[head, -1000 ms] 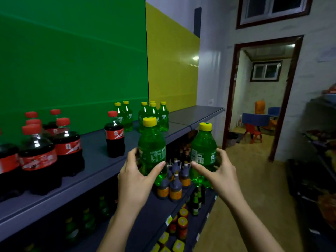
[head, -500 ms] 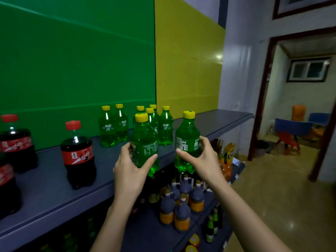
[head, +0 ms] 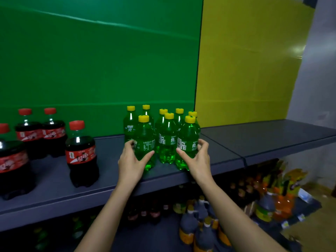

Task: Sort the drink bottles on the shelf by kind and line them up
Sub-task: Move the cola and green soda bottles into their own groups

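Note:
Several green soda bottles with yellow caps stand in a cluster on the grey shelf (head: 254,140). My left hand (head: 131,160) grips the front-left green bottle (head: 145,142), which rests on the shelf. Wrapped around the front-right green bottle (head: 188,142) is my right hand (head: 197,159), near the shelf's front edge. Between the two stands another green bottle (head: 168,140), untouched. Several dark cola bottles with red caps stand at the left; the nearest cola bottle (head: 81,155) is apart from the green group.
Green and yellow panels back the shelf. The shelf's right half past a seam (head: 225,150) holds nothing. Lower shelves below carry dark sauce bottles (head: 200,228) and orange jugs (head: 283,202).
Both hands have carried their green bottles forward and set them down on the shelf at the front of the green cluster. The view has moved closer to the shelf.

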`<control>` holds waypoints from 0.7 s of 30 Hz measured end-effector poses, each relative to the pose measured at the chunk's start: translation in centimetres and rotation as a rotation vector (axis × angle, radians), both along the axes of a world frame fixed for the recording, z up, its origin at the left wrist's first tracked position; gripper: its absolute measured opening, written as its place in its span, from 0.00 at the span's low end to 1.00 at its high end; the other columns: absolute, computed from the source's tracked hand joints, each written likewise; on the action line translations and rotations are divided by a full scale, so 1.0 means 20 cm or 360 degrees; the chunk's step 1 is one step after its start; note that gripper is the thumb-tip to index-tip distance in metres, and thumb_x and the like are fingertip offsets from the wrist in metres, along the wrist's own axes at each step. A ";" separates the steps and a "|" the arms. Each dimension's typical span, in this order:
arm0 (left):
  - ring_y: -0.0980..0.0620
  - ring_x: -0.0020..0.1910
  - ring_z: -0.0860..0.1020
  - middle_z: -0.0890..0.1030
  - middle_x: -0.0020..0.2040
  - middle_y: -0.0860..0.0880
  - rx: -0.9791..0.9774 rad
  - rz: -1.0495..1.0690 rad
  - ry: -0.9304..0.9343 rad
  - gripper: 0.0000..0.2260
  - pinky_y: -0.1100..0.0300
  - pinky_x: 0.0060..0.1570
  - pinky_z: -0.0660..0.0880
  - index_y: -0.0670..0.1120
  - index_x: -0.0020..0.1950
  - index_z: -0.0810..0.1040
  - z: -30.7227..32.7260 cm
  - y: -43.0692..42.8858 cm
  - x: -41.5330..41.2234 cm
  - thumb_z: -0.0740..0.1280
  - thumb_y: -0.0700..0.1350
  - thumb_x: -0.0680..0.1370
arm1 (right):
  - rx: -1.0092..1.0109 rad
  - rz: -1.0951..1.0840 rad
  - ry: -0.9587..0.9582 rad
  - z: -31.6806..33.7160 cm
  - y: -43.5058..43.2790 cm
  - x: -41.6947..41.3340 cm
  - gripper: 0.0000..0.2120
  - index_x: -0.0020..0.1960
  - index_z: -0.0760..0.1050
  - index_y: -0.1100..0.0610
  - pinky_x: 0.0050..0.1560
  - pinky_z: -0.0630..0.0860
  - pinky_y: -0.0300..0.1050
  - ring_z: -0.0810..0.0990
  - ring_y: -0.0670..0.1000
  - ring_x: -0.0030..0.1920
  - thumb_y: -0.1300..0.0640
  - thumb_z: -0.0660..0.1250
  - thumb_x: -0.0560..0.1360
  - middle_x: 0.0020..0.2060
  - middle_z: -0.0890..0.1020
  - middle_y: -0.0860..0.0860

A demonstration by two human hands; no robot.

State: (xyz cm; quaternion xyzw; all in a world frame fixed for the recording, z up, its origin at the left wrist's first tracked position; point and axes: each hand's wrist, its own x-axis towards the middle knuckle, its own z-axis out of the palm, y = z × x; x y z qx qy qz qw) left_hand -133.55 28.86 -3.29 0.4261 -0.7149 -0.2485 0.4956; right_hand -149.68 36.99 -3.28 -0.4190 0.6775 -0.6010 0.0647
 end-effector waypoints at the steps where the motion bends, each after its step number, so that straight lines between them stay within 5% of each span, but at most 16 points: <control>1: 0.43 0.63 0.71 0.73 0.65 0.41 0.0001 0.0026 -0.0009 0.32 0.51 0.61 0.68 0.40 0.68 0.65 0.00 -0.01 -0.02 0.72 0.52 0.70 | -0.0001 -0.0010 0.0035 0.00 -0.01 -0.01 0.35 0.67 0.58 0.56 0.60 0.65 0.45 0.65 0.54 0.69 0.47 0.72 0.69 0.69 0.66 0.57; 7: 0.44 0.63 0.72 0.72 0.67 0.43 -0.0017 0.0151 -0.0105 0.32 0.51 0.60 0.68 0.42 0.69 0.63 -0.02 -0.05 -0.08 0.71 0.53 0.71 | -0.0091 -0.0170 0.0270 -0.03 -0.06 -0.07 0.33 0.64 0.65 0.58 0.50 0.68 0.44 0.72 0.52 0.58 0.45 0.73 0.66 0.60 0.69 0.53; 14: 0.46 0.67 0.70 0.72 0.68 0.46 -0.0005 0.0210 -0.0329 0.31 0.53 0.64 0.68 0.42 0.70 0.65 0.02 0.00 -0.02 0.69 0.54 0.73 | -0.0028 0.0014 0.0215 -0.03 -0.03 -0.13 0.33 0.66 0.65 0.61 0.57 0.69 0.47 0.73 0.55 0.59 0.48 0.73 0.68 0.62 0.69 0.57; 17: 0.49 0.63 0.73 0.75 0.63 0.49 -0.0179 0.0337 -0.0399 0.20 0.58 0.59 0.68 0.44 0.64 0.73 0.03 0.14 0.13 0.67 0.51 0.75 | -0.0170 0.0006 0.0236 -0.06 0.11 -0.17 0.21 0.60 0.71 0.60 0.50 0.69 0.43 0.76 0.54 0.51 0.56 0.72 0.70 0.56 0.73 0.58; 21: 0.54 0.51 0.80 0.81 0.51 0.55 -0.0313 0.0578 -0.0394 0.09 0.53 0.51 0.77 0.49 0.53 0.79 -0.04 0.41 0.43 0.64 0.49 0.76 | -0.0230 0.0392 0.0155 -0.16 0.23 -0.10 0.08 0.49 0.75 0.53 0.40 0.72 0.29 0.78 0.39 0.39 0.62 0.69 0.72 0.43 0.82 0.54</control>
